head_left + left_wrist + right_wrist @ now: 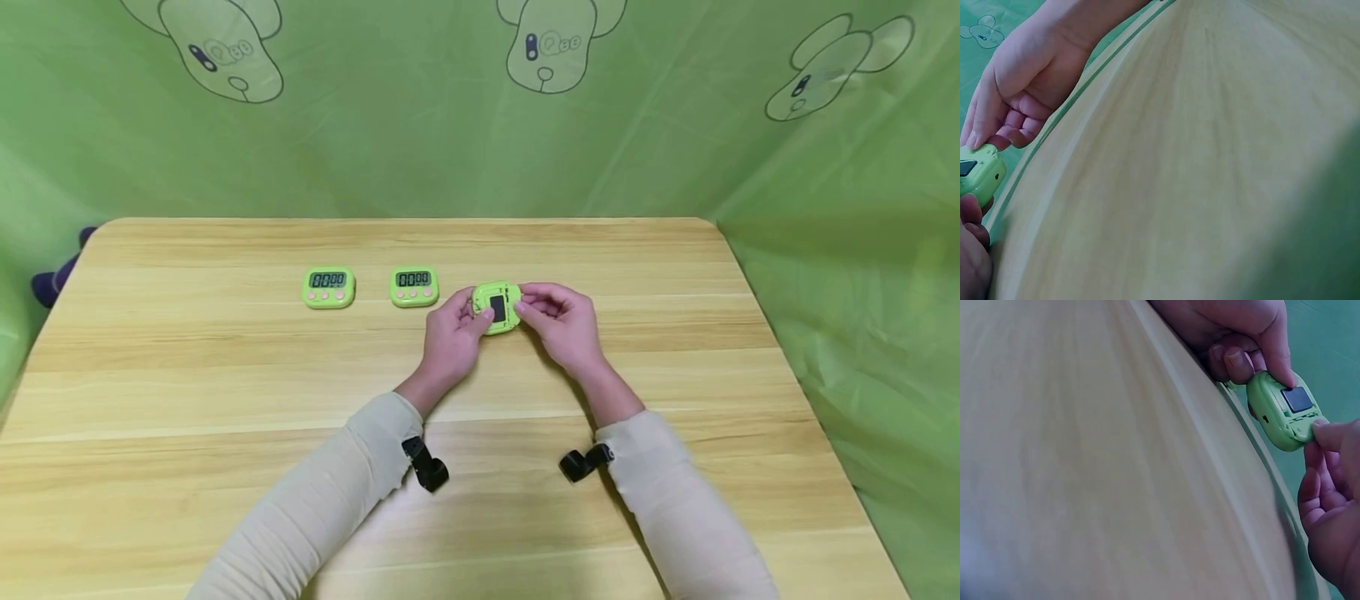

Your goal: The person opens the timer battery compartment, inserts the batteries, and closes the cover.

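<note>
A green digital timer (497, 292) is held above the table between both hands, its back with a dark rectangle facing up. My left hand (453, 337) grips its left side, thumb on the back face. On the opposite side my right hand (567, 330) pinches the edge between thumb and fingers. The right wrist view shows the timer (1272, 419) tilted, with a small slot in its side. In the left wrist view only part of the timer (986, 178) shows at the left border. Fingers under the timer are partly hidden.
Two more green timers lie face up to the left, one farther left (328, 301) and one nearer (415, 301), both with pink buttons and lit digits. The wooden table (495, 517) ends at a green cloth (420, 158) behind. A purple object (47, 288) sits past the left edge.
</note>
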Demonstrator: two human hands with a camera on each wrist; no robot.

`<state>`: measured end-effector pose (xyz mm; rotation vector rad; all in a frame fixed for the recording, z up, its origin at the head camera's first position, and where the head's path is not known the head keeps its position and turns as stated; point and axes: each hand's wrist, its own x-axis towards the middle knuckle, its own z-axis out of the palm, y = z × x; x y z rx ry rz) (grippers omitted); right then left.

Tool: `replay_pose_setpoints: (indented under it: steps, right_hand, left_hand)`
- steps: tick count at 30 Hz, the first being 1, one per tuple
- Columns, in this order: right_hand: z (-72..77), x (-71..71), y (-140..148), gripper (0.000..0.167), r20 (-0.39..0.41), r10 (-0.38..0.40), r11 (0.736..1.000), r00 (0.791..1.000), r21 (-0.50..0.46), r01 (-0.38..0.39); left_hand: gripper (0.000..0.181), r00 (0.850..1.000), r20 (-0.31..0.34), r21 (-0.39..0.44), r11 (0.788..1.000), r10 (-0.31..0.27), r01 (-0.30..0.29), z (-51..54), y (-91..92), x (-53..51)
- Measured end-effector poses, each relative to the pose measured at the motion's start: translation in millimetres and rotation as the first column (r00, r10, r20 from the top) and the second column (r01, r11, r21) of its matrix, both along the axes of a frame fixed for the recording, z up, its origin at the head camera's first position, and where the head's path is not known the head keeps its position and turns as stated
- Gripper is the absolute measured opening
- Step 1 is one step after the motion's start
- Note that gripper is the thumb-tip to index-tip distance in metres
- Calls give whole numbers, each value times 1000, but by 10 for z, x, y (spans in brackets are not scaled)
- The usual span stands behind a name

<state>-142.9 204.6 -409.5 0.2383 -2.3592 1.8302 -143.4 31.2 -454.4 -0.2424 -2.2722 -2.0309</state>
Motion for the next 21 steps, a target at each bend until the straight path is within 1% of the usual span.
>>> replay_pose_setpoints:
  steps: [3, 6, 7, 9, 11, 13, 15, 16, 18, 20, 21]
  right_hand:
    - [-54, -31, -18, 22, -24, -7, 1000, 1000, -15, 7]
    - [-176, -93, 3, 21, -30, -14, 999, 999, -35, 13]
    - [-211, -112, 14, 21, -20, -14, 999, 1000, -44, 13]
    - [-267, -154, 43, 25, 27, -4, 998, 1000, -70, 6]
    - [-286, -193, 72, 29, 113, 16, 994, 993, -105, -4]
    - [-265, -226, 102, 32, 222, 49, 989, 974, -146, -16]
    - [-238, -263, 138, 33, 321, 88, 984, 943, -178, -31]
    - [-228, -282, 157, 32, 357, 106, 982, 928, -185, -41]
    - [-207, -312, 191, 29, 403, 139, 980, 904, -190, -66]
    - [-196, -332, 224, 25, 422, 164, 978, 892, -187, -91]
    - [-193, -338, 237, 23, 424, 172, 978, 889, -185, -101]
  left_hand:
    - [35, 1000, -1, 6, 1000, -1, 1, -1, -6, -2]
    - [35, 1000, 2, 10, 1000, -2, 2, -6, -12, -9]
    - [35, 1000, 3, 10, 1000, 0, 0, -5, -14, -9]
    - [35, 1000, 6, 15, 1000, 4, -4, -6, -18, -9]
    - [36, 1000, 9, 26, 1000, 2, -2, -6, -20, -12]
    - [36, 1000, 13, 37, 999, -4, 3, -7, -22, -12]
    - [37, 1000, 18, 42, 999, -12, 11, -8, -24, -12]
    - [38, 1000, 20, 38, 999, -15, 14, -8, -24, -11]
    - [39, 1000, 17, 19, 1000, -15, 14, -5, -20, -9]
    - [40, 1000, 17, -14, 1000, -15, 15, 12, -8, -3]
    - [40, 1000, 17, -24, 1000, -17, 18, 22, -1, 1]
